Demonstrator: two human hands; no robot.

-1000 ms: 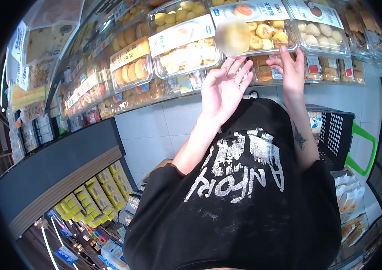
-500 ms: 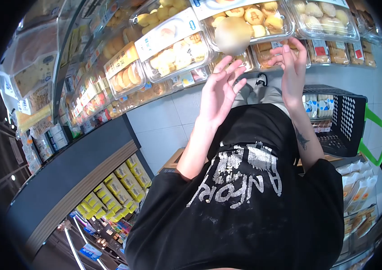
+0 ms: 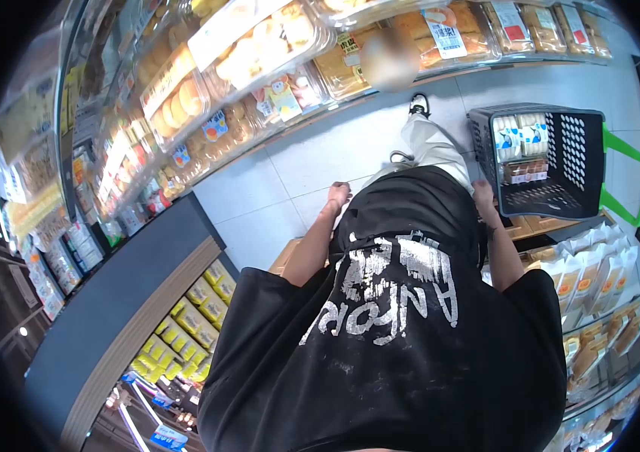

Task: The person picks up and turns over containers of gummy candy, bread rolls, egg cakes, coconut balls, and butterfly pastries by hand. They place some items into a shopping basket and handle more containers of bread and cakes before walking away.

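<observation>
Basket (image 3: 572, 151) stands low at person's right, packs (image 3: 519, 135) inside | left hand (image 3: 337, 192) hangs curled closed, empty | right hand (image 3: 482, 193) at basket corner, fingers: cannot tell | risk: careless leg (image 3: 429, 147) may tip basket | pastry boxes (image 3: 252, 53) beyond.

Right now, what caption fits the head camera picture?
Left hand and right hand hang low, black basket of packs near pastry shelves.

— What is the person wearing?

— A loose black T-shirt (image 3: 380, 377) with short sleeves and cracked white lettering (image 3: 391, 290) printed across it.

— And lower down?

— Pale cream trousers (image 3: 429, 147) and a black-and-white shoe (image 3: 419, 105). The arms are bare down to the left hand (image 3: 336, 192) and right hand (image 3: 480, 192). A small dark mark (image 3: 488, 230) sits on the right forearm.
</observation>
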